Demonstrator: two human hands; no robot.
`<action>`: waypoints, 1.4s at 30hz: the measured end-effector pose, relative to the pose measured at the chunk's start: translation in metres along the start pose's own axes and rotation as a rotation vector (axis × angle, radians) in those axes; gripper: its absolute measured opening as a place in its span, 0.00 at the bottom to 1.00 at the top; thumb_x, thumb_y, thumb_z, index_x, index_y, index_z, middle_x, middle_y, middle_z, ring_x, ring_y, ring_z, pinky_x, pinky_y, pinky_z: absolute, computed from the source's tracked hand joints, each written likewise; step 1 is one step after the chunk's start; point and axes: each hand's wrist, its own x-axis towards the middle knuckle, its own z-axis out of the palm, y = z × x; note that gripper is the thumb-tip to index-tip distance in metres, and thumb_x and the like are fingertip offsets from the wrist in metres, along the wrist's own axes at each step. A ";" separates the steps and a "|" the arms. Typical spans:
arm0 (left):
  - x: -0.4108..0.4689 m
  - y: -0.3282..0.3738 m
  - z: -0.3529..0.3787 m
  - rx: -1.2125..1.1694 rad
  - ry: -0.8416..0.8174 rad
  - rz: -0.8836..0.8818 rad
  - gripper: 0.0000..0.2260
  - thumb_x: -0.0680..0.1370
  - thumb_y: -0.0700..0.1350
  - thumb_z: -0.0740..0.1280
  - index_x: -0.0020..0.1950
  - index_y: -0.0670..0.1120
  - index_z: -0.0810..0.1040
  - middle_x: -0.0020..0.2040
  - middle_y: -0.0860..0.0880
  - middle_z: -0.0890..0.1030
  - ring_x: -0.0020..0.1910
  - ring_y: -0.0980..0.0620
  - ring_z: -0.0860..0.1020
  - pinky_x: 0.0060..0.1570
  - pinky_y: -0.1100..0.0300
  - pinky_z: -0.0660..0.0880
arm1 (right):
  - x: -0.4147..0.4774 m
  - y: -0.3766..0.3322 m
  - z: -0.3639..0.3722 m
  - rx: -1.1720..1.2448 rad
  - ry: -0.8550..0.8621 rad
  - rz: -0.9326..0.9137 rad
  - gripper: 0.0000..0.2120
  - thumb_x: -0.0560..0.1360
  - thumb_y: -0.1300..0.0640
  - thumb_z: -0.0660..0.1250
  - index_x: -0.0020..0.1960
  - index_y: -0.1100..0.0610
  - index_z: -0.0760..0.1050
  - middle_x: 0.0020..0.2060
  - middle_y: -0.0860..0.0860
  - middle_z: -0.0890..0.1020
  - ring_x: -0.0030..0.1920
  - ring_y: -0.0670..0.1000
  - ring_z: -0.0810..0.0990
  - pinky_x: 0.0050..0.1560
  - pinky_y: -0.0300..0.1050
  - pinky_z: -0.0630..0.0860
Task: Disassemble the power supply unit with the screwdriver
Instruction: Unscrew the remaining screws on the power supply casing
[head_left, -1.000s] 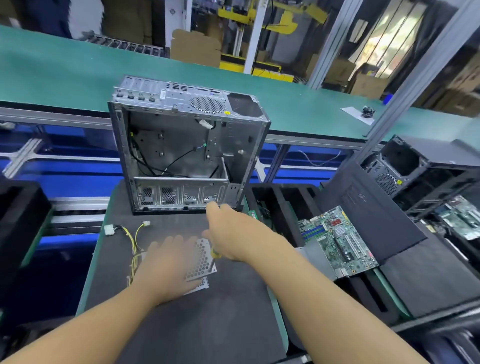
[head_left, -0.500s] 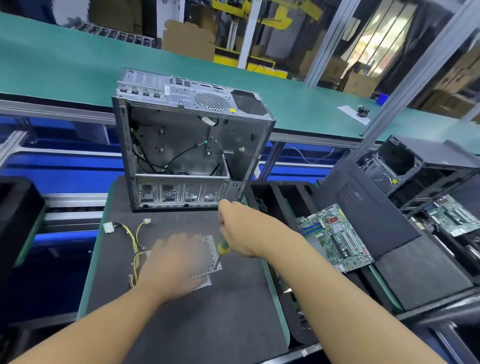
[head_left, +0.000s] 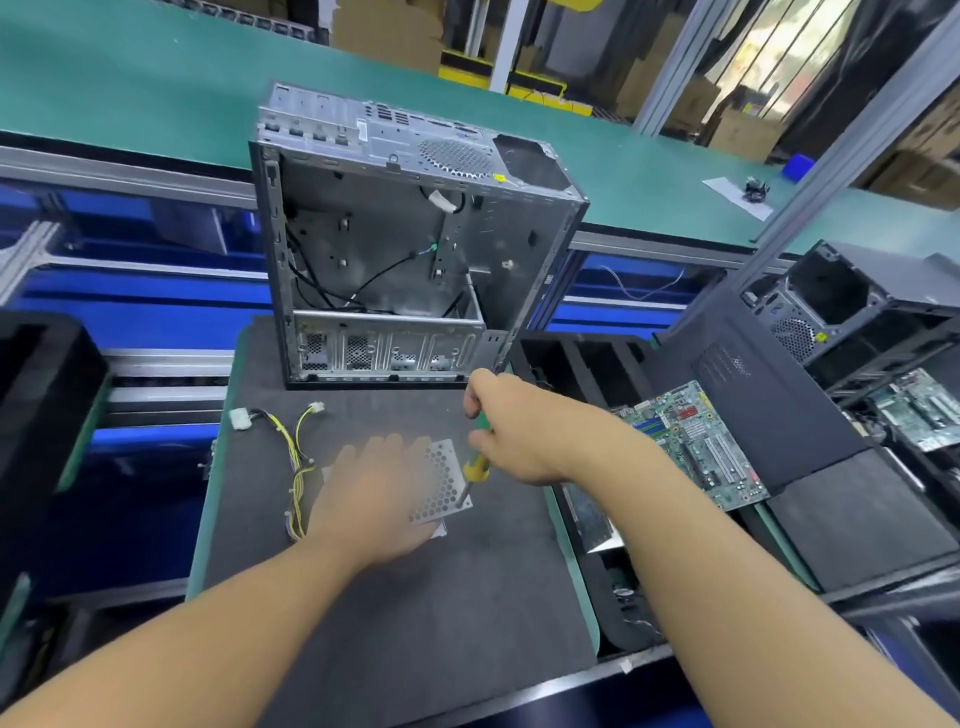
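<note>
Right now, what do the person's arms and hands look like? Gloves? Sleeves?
No gloves, no sleeves in view. The left hand and right hand are bare, and the left forearm and right forearm are bare to the picture's edge. I see no watch or ring, though the left hand is blurry.

Perforated power supply unit (head_left: 438, 480) lying flat, green-yellow screwdriver (head_left: 475, 464) tip-down on it

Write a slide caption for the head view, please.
Left hand on the power supply unit; right hand holds the screwdriver at its corner.
</note>
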 end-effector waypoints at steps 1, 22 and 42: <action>0.000 0.000 0.000 0.001 -0.009 0.002 0.42 0.64 0.72 0.61 0.70 0.46 0.71 0.50 0.47 0.75 0.48 0.43 0.74 0.44 0.48 0.69 | -0.002 -0.001 -0.002 -0.001 -0.037 -0.012 0.09 0.79 0.59 0.60 0.58 0.52 0.65 0.54 0.51 0.70 0.41 0.51 0.70 0.38 0.47 0.66; 0.001 -0.002 0.002 0.047 -0.102 -0.025 0.45 0.68 0.75 0.53 0.78 0.49 0.59 0.61 0.49 0.71 0.59 0.45 0.71 0.54 0.49 0.66 | -0.009 0.000 0.017 -0.219 0.214 0.041 0.12 0.84 0.48 0.53 0.49 0.56 0.62 0.42 0.54 0.73 0.41 0.59 0.72 0.36 0.49 0.67; 0.001 -0.001 0.001 0.059 -0.070 -0.023 0.43 0.67 0.73 0.57 0.74 0.48 0.67 0.56 0.47 0.75 0.54 0.44 0.74 0.49 0.47 0.70 | -0.010 0.007 0.013 -0.072 0.091 0.071 0.20 0.79 0.38 0.57 0.58 0.54 0.62 0.54 0.53 0.74 0.50 0.59 0.74 0.46 0.52 0.71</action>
